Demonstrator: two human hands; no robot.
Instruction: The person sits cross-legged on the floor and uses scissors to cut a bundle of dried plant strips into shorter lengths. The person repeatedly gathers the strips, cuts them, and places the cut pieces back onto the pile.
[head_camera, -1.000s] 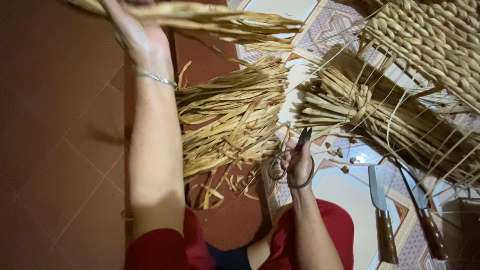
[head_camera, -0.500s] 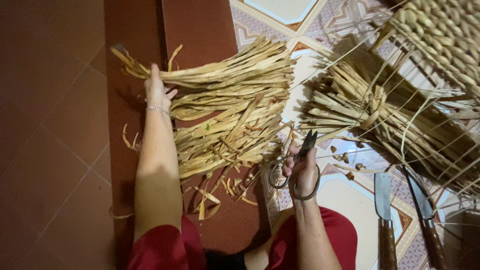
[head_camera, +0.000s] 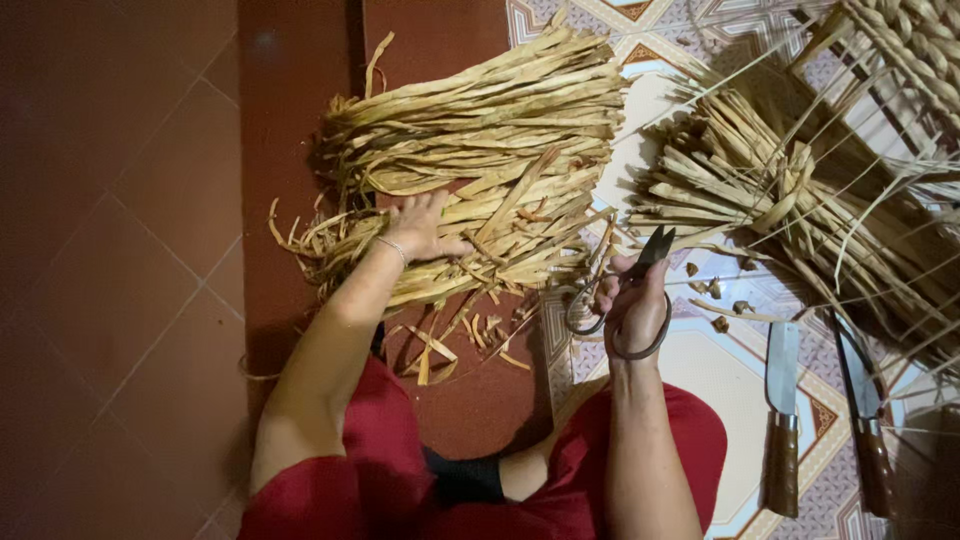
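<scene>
Two hands work apart: left hand (head_camera: 425, 228) pressing dried strips (head_camera: 480, 150), right hand (head_camera: 635, 300) gripping scissors (head_camera: 620, 290) whose upward-pointing blades could nick fingers.

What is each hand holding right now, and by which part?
The right hand holds scissors by their loop handles. The left hand holds nothing, resting on the dried leaf strips.

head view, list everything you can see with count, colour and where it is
dried reed bundle: one, tan, on red floor under left hand
second reed bundle: one, tan, on patterned tiles, right
woven basketwork: one, tan, top right
knives: two, wooden handles, lower right
reed scraps: several, tan, beside knees
scissors: one, dark, in right hand
bracelet: one, silver, left wrist
left hand: on bundle
right hand: holds scissors
</scene>
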